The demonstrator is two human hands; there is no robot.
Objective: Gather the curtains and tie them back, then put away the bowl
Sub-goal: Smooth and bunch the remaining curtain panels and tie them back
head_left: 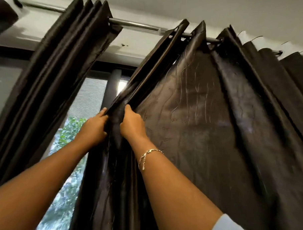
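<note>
Two dark brown satin curtains hang from a metal rod (pixel 142 26). The left curtain (pixel 58 72) is bunched into tight folds. The right curtain (pixel 208 117) is spread wide, with its inner edge folded into pleats. My left hand (pixel 94 128) grips those pleats from the left side. My right hand (pixel 132 122), with a thin bracelet on the wrist, grips the same pleated edge from the right, right beside the left hand. Both arms reach upward. No bowl is in view.
Between the curtains a window (pixel 88 101) with a dark frame shows green foliage outside. The white ceiling runs above the rod. A dark shape (pixel 4 16) sits at the top left corner.
</note>
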